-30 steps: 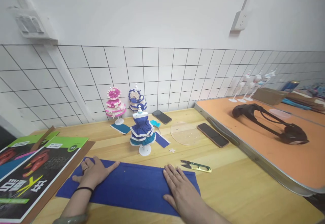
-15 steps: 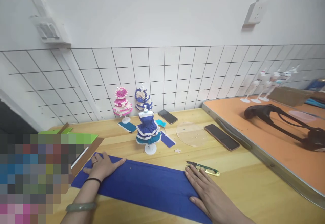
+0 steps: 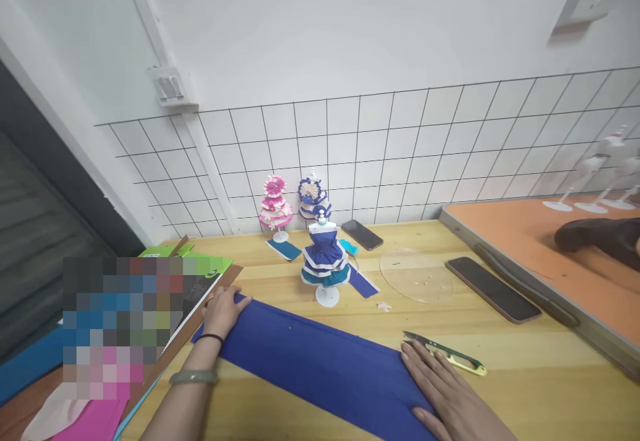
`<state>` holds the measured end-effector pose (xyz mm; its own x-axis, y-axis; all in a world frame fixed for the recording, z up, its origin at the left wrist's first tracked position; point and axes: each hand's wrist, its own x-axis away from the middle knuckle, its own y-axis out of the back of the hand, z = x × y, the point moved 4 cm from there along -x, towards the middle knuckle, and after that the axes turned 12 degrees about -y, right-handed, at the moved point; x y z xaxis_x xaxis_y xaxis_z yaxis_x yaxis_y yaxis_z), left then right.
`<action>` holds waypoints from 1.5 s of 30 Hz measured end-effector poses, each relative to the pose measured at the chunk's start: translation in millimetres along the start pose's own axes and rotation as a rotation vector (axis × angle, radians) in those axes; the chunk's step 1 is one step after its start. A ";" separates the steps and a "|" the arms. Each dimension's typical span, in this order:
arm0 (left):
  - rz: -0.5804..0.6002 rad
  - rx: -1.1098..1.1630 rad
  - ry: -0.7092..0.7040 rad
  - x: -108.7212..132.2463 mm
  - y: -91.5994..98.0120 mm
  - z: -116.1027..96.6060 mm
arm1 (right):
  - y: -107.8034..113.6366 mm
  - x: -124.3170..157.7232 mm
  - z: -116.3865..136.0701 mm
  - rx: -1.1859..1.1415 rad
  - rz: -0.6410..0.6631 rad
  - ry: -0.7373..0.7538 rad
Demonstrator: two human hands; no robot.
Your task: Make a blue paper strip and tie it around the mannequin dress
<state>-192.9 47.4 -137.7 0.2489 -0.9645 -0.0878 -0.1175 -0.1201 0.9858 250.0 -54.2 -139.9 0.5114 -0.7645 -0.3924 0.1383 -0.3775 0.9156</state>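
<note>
At six o'clock on the bench (image 3: 555,394), blue cloth (image 3: 320,361) flat. Left hand (image 3: 223,313) at its ten, right hand (image 3: 445,393) at four, by snips (image 3: 473,365). Both grips open, pressing, nothing grasped. Hands wider apart than a second ago; middle probably smoothed.

Cloth (image 3: 320,361): plain deep blue (one tiny pale speck on it). Front dress (image 3: 326,254): blue bodice, blue ruffle with white edging, teal lowest tier. Rear dress (image 3: 276,216): pink-and-white tiers, pink rosette. Other rear dress (image 3: 315,209): blue and white, cream rosette with blue rim. Table (image 3: 530,388): yellowish wood grain. Board (image 3: 500,221): orange. Wall (image 3: 390,141): white, black grid lines low down. Snips (image 3: 450,351): dark green, yellow. Bangle (image 3: 194,377): pale green.
</note>
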 end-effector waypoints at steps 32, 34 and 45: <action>-0.077 0.005 -0.701 99.2 -26.6 -153.7 | -16.7 6.7 -7.9 -0.219 0.239 -0.156; -0.083 -0.003 -0.696 103.5 -33.7 -153.8 | -15.3 6.1 -7.0 -0.237 0.242 -0.158; -0.108 -0.055 -0.717 102.6 -45.4 -144.9 | -4.2 -0.2 -15.3 -0.427 0.370 -0.311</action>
<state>-22.8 -12.1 -170.7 -0.4369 -0.8673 -0.2388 -0.0748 -0.2295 0.9704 262.3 -44.4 -142.3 0.3290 -0.9443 0.0082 0.3581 0.1328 0.9242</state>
